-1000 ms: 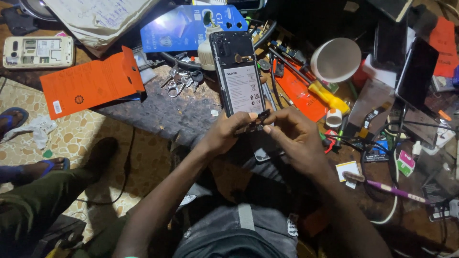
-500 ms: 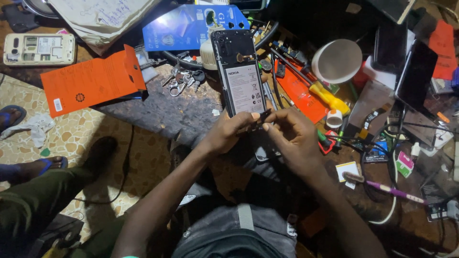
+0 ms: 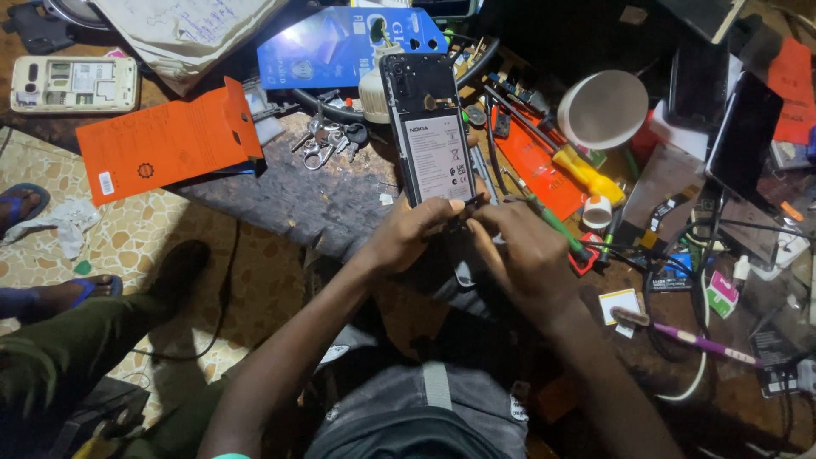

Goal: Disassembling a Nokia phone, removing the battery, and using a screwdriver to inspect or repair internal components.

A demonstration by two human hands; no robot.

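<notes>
Two hands, the left hand (image 3: 406, 234) and the right hand (image 3: 518, 255), are meeting at the bottom edge of one opened black phone (image 3: 429, 127). One more opened phone, a white one (image 3: 72, 83), is lying at the far left of the table (image 3: 297, 195). One orange card sleeve (image 3: 166, 144) and one blue package (image 3: 348, 42) are lying there too. One bunch of keys (image 3: 327, 140) is sitting between them. One white round lid (image 3: 605, 109), one yellow-handled tool (image 3: 586, 174) and one purple-handled tool (image 3: 697, 342) are resting on the right (smaller parts are too cluttered for counting). Two feet in blue sandals (image 3: 34, 246) are showing on the floor.
</notes>
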